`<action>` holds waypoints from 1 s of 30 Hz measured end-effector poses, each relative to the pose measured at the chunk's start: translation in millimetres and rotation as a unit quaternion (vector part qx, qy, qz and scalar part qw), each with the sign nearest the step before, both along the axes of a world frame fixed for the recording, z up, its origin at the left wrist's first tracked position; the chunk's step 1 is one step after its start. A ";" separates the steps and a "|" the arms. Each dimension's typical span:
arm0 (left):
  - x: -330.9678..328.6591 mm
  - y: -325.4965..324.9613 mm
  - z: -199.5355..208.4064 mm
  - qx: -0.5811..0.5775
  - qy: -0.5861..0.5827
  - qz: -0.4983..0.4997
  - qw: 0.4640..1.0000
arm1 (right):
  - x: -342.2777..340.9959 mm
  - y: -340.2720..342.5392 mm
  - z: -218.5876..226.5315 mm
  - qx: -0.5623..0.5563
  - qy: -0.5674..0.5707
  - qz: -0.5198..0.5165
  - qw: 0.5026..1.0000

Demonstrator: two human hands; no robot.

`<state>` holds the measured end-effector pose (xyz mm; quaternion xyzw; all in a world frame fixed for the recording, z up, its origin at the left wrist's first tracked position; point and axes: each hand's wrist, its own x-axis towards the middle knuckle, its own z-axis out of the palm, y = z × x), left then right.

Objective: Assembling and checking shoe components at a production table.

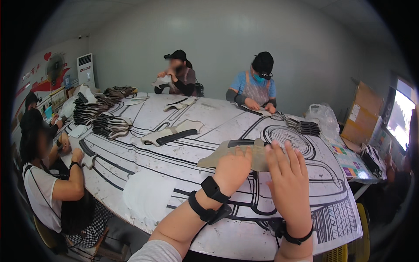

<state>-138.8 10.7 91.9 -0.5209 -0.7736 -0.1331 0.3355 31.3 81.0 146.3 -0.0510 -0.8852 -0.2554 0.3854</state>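
A flat beige piece with a black strip along its far edge (212, 159) lies under my two hands above the table. My left hand (234, 171) is on its middle, with the fingers bent down over it by the strip and the thumb hidden. My right hand (289, 177) lies over its right end, with fingers stretched out and slightly apart, the thumb off to the side. Beyond my hands, a similar beige piece with a padded black strip (176, 136) rests on the table. Black bands circle both my wrists.
The table (144, 163) has a cover printed with black line drawings. Piles of similar pieces (111, 125) stand at the left, with a smaller stack (302, 126) at the right. Co-workers sit across and at the left (72, 183). A plastic bag (323, 118) and cardboard (361, 113) stand right.
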 end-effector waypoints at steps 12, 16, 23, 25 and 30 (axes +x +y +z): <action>-14.4 12.7 -1.3 0.128 -0.007 -0.045 0.991 | -61.6 86.4 -64.4 -0.155 0.141 0.050 0.977; -12.4 12.9 1.8 0.157 -0.068 -0.024 0.985 | -65.4 87.8 -63.9 -0.202 0.151 0.057 0.966; 3.7 15.1 3.9 0.216 -0.131 -0.093 0.963 | -54.4 69.6 -59.6 -0.280 0.058 -0.125 0.950; 3.3 14.4 4.0 0.230 -0.202 -0.146 0.941 | -55.4 63.3 -59.3 -0.309 0.101 -0.070 0.943; 8.3 20.2 -9.8 0.343 -0.538 -0.340 0.691 | -61.3 44.0 -58.9 -0.404 0.101 0.046 0.908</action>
